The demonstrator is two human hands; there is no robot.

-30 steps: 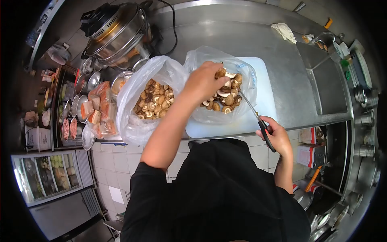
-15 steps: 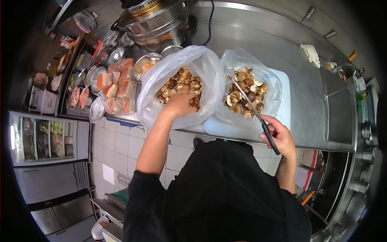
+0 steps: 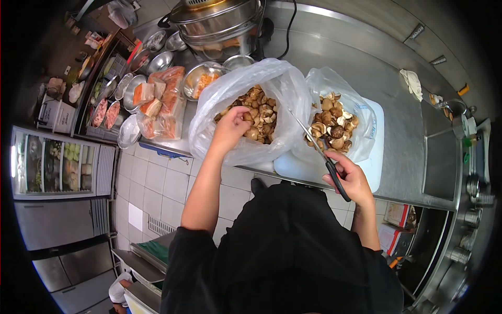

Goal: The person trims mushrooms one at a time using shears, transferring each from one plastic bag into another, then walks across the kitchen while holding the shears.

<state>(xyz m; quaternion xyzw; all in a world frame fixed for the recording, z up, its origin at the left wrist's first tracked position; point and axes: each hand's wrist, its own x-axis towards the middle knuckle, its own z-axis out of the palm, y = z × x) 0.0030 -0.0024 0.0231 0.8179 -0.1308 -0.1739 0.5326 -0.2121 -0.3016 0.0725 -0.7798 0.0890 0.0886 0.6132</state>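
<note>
My left hand [image 3: 232, 128] is above the left plastic bag [image 3: 209, 107], its fingers curled and pinching what appears to be a mushroom [image 3: 248, 117]. Brown mushrooms [image 3: 263, 118] fill this bag. In my right hand [image 3: 353, 180] are scissors [image 3: 331, 168] with black handles; their long blades slant up and left between the two bags, and cannot be seen clearly enough to tell whether they are parted. A second plastic bag [image 3: 363, 144], holding more mushrooms [image 3: 334, 123], some with pale undersides showing, rests on a white cutting board [image 3: 377, 162] just beyond the scissors.
Bagged pinkish-orange meat [image 3: 170, 99] lies left of the bags, near several metal bowls [image 3: 161, 63]. A large steel pot [image 3: 217, 26] stands at the back of the steel counter [image 3: 402, 141]. A cloth [image 3: 411, 83] lies at the far right, near a sink [image 3: 442, 157].
My left hand has lifted from among the mushrooms, its fingers now drawn together. The scissors have shifted left and toward me, off the right bag's mushrooms. The whole view has moved slightly.
</note>
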